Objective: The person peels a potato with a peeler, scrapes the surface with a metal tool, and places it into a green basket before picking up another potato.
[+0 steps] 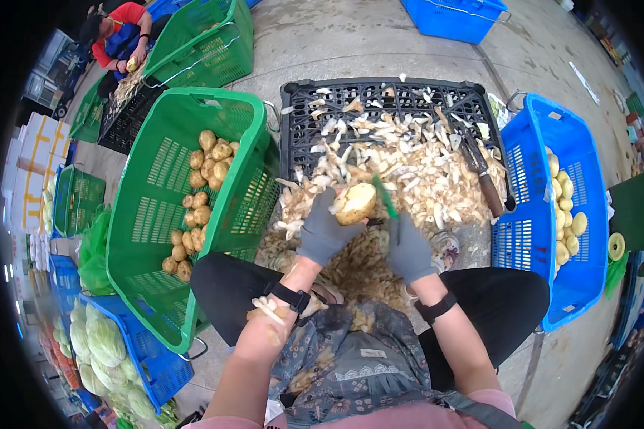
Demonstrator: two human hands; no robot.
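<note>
My left hand (323,230), in a grey glove, grips a partly peeled potato (355,203) over a black crate. My right hand (408,247), also grey-gloved, holds a green-handled peeler (385,196) with its blade against the potato's right side. Potato peelings (415,168) lie heaped on the overturned black crate (300,107) in front of my knees, and some stick to my left forearm.
A tilted green basket (157,214) of unpeeled potatoes stands at my left. A blue basket (529,236) of peeled potatoes stands at my right. A knife (479,171) lies on the crate. Cabbages fill a blue basket (107,343) lower left. Another person (118,39) peels at the far left.
</note>
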